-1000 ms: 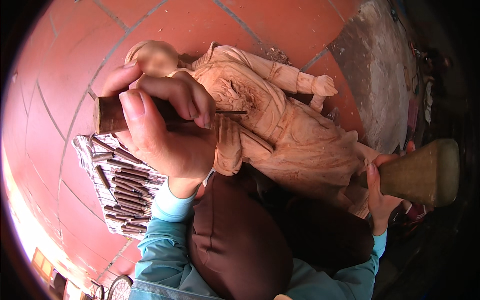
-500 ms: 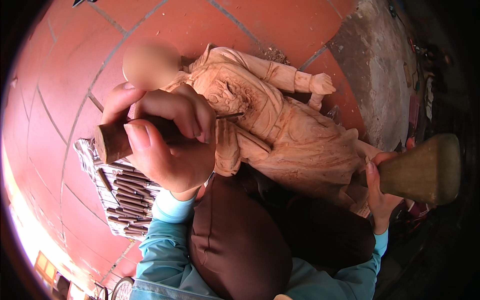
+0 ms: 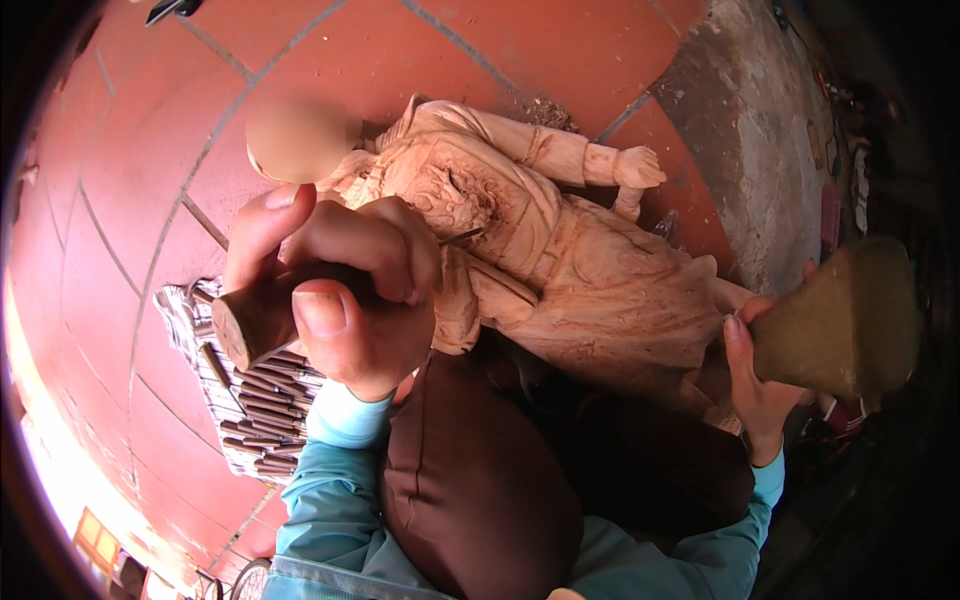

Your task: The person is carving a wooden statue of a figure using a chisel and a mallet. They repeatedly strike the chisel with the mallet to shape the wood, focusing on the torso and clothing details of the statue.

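Note:
A carved wooden statue [image 3: 600, 270] of a robed figure lies on its back across the floor in front of me, its head end to the left. My left hand [image 3: 360, 270] is closed around the dark wooden handle of a carving chisel [image 3: 262, 322]. The chisel's thin metal blade points right, with its tip at the carved relief on the statue's chest. Out to the right, my right hand [image 3: 762, 375] grips a wooden mallet [image 3: 840, 325] by its handle, its broad tapered head away from the statue. My fingers hide most of both handles.
Several dark-handled chisels [image 3: 270, 410] lie in rows on a striped cloth [image 3: 185, 315] at the left. Wood shavings [image 3: 548, 113] lie on the red tile floor [image 3: 320, 60] behind the statue. A grey concrete strip [image 3: 765, 150] runs along the right. A bicycle wheel [image 3: 250, 580] shows at the lower left.
My left hand and the chisel handle have shifted slightly right and down. The mallet head has tilted and risen a little in my right hand. The statue lies in the same place.

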`<action>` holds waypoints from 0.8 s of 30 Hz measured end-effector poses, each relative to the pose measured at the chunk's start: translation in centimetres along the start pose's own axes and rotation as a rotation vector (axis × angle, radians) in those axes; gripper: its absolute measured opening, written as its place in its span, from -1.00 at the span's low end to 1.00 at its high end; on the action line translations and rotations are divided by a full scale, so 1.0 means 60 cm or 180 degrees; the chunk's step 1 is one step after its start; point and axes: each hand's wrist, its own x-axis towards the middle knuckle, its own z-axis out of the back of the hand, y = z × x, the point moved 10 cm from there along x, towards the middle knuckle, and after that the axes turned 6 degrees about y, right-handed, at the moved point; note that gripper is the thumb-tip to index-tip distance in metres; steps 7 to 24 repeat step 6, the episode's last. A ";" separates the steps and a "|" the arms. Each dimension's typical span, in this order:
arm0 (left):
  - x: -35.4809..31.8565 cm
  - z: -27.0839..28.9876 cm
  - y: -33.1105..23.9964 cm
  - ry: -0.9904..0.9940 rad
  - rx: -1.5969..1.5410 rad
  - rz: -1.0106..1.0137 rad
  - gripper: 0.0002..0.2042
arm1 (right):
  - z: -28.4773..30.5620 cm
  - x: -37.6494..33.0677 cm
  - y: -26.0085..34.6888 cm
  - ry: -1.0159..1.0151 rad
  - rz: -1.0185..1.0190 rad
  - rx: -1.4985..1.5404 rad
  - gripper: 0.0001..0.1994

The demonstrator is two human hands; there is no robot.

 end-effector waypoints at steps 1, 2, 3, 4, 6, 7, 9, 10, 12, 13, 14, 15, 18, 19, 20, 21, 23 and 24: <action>-0.002 0.000 0.004 -0.0018 -0.0038 0.0045 -0.56 | 0.005 0.002 0.009 -0.0022 0.0055 -0.0002 -0.73; -0.002 0.000 0.007 -0.0066 -0.0233 0.0004 -0.55 | 0.008 0.007 0.017 -0.0052 0.0115 0.0008 -0.70; -0.001 0.000 0.007 -0.0110 -0.0397 -0.0045 -0.51 | 0.012 0.030 0.062 -0.0018 0.0476 -0.0269 -0.64; 0.001 -0.005 0.001 -0.0069 -0.0293 -0.0043 -0.51 | 0.011 0.054 0.106 -0.0001 0.0862 -0.0519 -0.58; 0.005 -0.013 -0.010 -0.0003 -0.0184 -0.0060 -0.50 | 0.009 0.078 0.173 0.0000 0.1597 -0.0594 -0.45; 0.005 -0.013 -0.010 -0.0003 -0.0184 -0.0060 -0.50 | 0.009 0.078 0.173 0.0000 0.1597 -0.0594 -0.45; 0.005 -0.013 -0.010 -0.0003 -0.0184 -0.0060 -0.50 | 0.009 0.078 0.173 0.0000 0.1597 -0.0594 -0.45; 0.005 -0.013 -0.010 -0.0003 -0.0184 -0.0060 -0.50 | 0.009 0.078 0.173 0.0000 0.1597 -0.0594 -0.45; 0.005 -0.013 -0.010 -0.0003 -0.0184 -0.0060 -0.50 | 0.009 0.078 0.173 0.0000 0.1597 -0.0594 -0.45; 0.005 -0.013 -0.010 -0.0003 -0.0184 -0.0060 -0.50 | 0.009 0.078 0.173 0.0000 0.1597 -0.0594 -0.45; 0.005 -0.013 -0.010 -0.0003 -0.0184 -0.0060 -0.50 | 0.009 0.078 0.173 0.0000 0.1597 -0.0594 -0.45; 0.005 -0.013 -0.010 -0.0003 -0.0184 -0.0060 -0.50 | 0.009 0.078 0.173 0.0000 0.1597 -0.0594 -0.45; 0.005 -0.013 -0.010 -0.0003 -0.0184 -0.0060 -0.50 | 0.009 0.078 0.173 0.0000 0.1597 -0.0594 -0.45; 0.005 -0.013 -0.010 -0.0003 -0.0184 -0.0060 -0.50 | 0.009 0.078 0.173 0.0000 0.1597 -0.0594 -0.45; 0.005 -0.013 -0.010 -0.0003 -0.0184 -0.0060 -0.50 | 0.009 0.078 0.173 0.0000 0.1597 -0.0594 -0.45; 0.005 -0.013 -0.010 -0.0003 -0.0184 -0.0060 -0.50 | 0.009 0.078 0.173 0.0000 0.1597 -0.0594 -0.45; 0.005 -0.013 -0.010 -0.0003 -0.0184 -0.0060 -0.50 | 0.009 0.078 0.173 0.0000 0.1597 -0.0594 -0.45; 0.005 -0.013 -0.010 -0.0003 -0.0184 -0.0060 -0.50 | 0.009 0.078 0.173 0.0000 0.1597 -0.0594 -0.45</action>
